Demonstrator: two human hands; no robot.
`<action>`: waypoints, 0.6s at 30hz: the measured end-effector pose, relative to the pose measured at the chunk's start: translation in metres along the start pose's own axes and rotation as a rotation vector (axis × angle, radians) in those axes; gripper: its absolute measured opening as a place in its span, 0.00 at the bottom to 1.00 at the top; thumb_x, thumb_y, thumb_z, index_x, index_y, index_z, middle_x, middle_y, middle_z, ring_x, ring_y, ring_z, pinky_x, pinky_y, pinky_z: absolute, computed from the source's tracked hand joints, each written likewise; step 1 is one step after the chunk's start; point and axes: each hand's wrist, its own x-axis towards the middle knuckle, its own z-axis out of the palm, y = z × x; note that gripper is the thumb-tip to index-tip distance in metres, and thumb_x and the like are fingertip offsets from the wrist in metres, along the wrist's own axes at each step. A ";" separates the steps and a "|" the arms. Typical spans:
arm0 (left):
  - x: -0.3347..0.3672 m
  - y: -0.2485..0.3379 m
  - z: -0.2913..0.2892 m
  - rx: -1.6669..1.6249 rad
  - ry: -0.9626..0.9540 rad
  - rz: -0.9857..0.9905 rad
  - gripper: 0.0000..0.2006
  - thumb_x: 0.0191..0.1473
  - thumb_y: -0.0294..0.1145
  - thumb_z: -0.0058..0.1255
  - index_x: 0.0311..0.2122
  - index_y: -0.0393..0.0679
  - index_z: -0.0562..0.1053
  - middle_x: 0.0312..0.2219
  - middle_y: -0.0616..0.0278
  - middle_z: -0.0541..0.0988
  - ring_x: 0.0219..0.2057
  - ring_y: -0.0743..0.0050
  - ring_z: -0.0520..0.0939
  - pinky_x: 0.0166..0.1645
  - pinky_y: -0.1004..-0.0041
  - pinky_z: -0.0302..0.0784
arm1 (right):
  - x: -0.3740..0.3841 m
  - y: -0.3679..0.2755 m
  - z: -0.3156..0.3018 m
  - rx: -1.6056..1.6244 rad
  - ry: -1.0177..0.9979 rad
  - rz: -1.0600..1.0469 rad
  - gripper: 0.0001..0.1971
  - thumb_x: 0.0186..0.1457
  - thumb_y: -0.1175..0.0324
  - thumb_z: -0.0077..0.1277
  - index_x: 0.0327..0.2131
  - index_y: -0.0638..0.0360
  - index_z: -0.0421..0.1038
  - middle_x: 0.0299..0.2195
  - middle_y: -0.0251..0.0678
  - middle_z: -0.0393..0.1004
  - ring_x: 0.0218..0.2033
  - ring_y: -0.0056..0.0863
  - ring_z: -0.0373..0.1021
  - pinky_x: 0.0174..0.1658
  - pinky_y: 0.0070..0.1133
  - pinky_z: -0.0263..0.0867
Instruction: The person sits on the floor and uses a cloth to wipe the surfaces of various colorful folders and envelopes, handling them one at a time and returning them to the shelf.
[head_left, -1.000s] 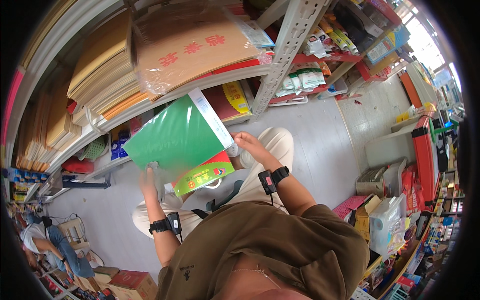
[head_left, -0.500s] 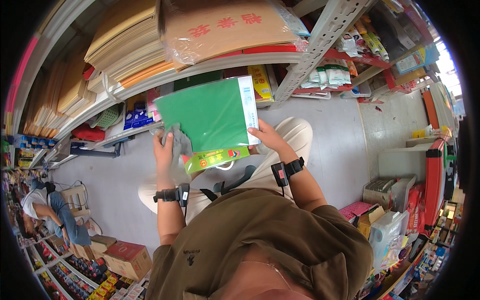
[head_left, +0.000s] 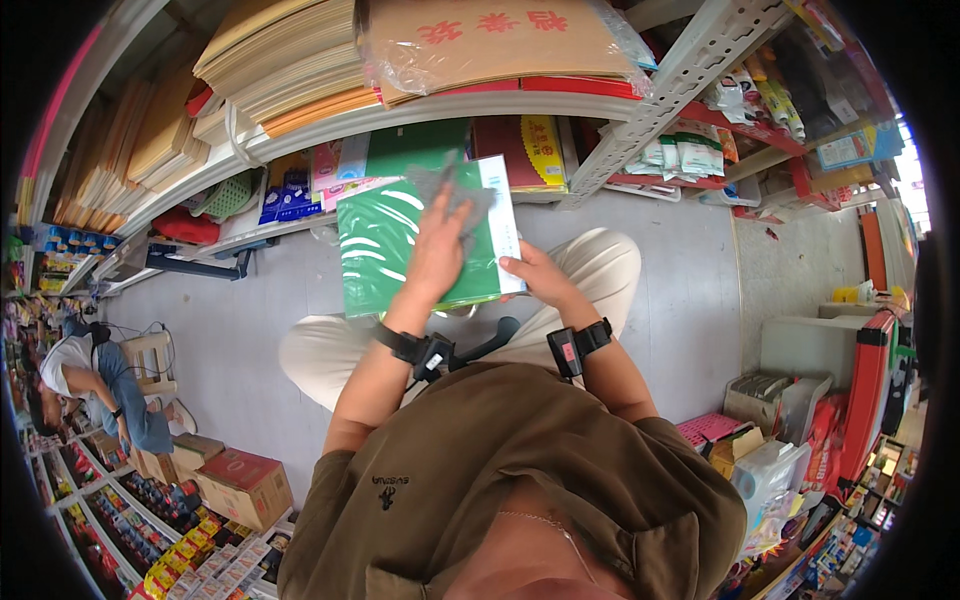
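Note:
A flat pack of green card (head_left: 390,250) in shiny clear wrap, with a white strip down its right side, is tilted above my crossed legs. My right hand (head_left: 538,275) grips its lower right edge, thumb on top and fingers underneath. Across the pack's upper face lies my left hand (head_left: 440,245), pressing a crumpled grey cloth (head_left: 470,205) against the wrap. The cloth is partly smeared by motion, and some of it is hidden under my fingers. Only a sliver of yellow-green shows beneath the pack's lower edge.
Ahead, a low shelf holds another green pack (head_left: 415,148) and a yellow-and-maroon pack (head_left: 540,150). Brown envelopes (head_left: 290,65) are stacked above it. A perforated white post (head_left: 660,110) stands to the right. At far left a person (head_left: 95,375) bends near cardboard boxes (head_left: 245,485).
My left hand has left the pack's left edge and moved right and up with the grey cloth, onto the green face. The pack sits slightly lower; my right hand keeps its grip.

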 end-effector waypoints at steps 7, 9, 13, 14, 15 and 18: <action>-0.020 -0.074 -0.015 0.155 0.129 -0.324 0.26 0.44 0.16 0.44 0.53 0.40 0.68 0.59 0.42 0.58 0.58 0.39 0.61 0.62 0.57 0.58 | -0.013 -0.020 -0.015 -0.045 -0.048 0.052 0.17 0.61 0.65 0.44 0.51 0.60 0.61 0.37 0.35 0.73 0.31 0.23 0.73 0.29 0.21 0.74; -0.007 -0.042 -0.011 -0.041 0.044 -0.167 0.27 0.43 0.15 0.43 0.53 0.41 0.68 0.60 0.42 0.58 0.58 0.39 0.62 0.62 0.57 0.58 | -0.008 -0.021 -0.008 -0.045 -0.087 0.074 0.16 0.61 0.66 0.44 0.50 0.60 0.62 0.36 0.35 0.73 0.30 0.23 0.73 0.29 0.21 0.73; 0.012 0.023 0.001 -0.126 -0.180 0.151 0.27 0.41 0.13 0.41 0.51 0.40 0.70 0.60 0.45 0.59 0.58 0.42 0.63 0.62 0.60 0.58 | 0.006 -0.009 0.010 -0.088 -0.128 0.156 0.13 0.61 0.66 0.45 0.46 0.60 0.63 0.33 0.35 0.74 0.25 0.25 0.73 0.28 0.22 0.73; 0.013 0.022 0.001 -0.133 -0.172 0.126 0.27 0.41 0.13 0.40 0.51 0.40 0.70 0.59 0.45 0.60 0.58 0.42 0.63 0.62 0.60 0.58 | 0.007 -0.007 0.008 -0.069 -0.135 0.135 0.13 0.61 0.66 0.45 0.46 0.60 0.62 0.33 0.35 0.74 0.25 0.25 0.73 0.28 0.22 0.73; 0.015 0.019 0.001 -0.139 -0.163 0.101 0.27 0.42 0.13 0.40 0.51 0.40 0.70 0.59 0.45 0.60 0.58 0.43 0.63 0.62 0.61 0.59 | 0.010 -0.002 0.003 -0.049 -0.143 0.115 0.14 0.60 0.66 0.45 0.47 0.60 0.62 0.33 0.35 0.74 0.26 0.25 0.73 0.28 0.22 0.73; 0.007 0.003 -0.003 -0.086 -0.109 0.009 0.26 0.43 0.14 0.39 0.51 0.41 0.70 0.59 0.47 0.61 0.57 0.42 0.65 0.61 0.61 0.60 | 0.004 -0.006 -0.004 0.081 -0.019 0.109 0.14 0.60 0.66 0.46 0.47 0.61 0.62 0.34 0.35 0.73 0.29 0.25 0.73 0.28 0.23 0.73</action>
